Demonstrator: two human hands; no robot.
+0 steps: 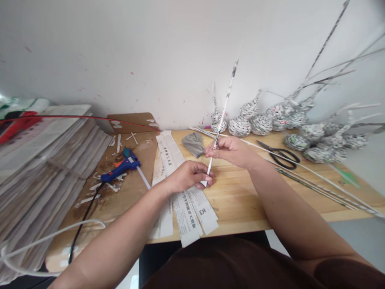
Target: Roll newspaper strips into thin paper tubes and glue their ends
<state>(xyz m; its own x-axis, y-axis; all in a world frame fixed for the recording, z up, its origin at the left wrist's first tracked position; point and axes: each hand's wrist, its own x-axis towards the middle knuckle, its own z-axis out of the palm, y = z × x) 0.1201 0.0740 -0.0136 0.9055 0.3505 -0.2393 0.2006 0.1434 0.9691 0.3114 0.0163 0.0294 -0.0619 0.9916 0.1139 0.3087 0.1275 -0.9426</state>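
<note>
A thin rolled newspaper tube slants upward between my hands, its far tip in front of the wall. My left hand pinches its lower end, just above the table. Higher up the tube, my right hand is closed around it with thumb and fingertips. Beneath my left hand lie several cut newspaper strips, printed with dark characters and fanned over one another. A crumpled grey cloth sits just behind my hands.
Black scissors and several long paper tubes lie to the right. Woven paper gourd shapes stand along the wall. At left are a blue glue gun on stained cardboard, its cord, and a tall newspaper stack.
</note>
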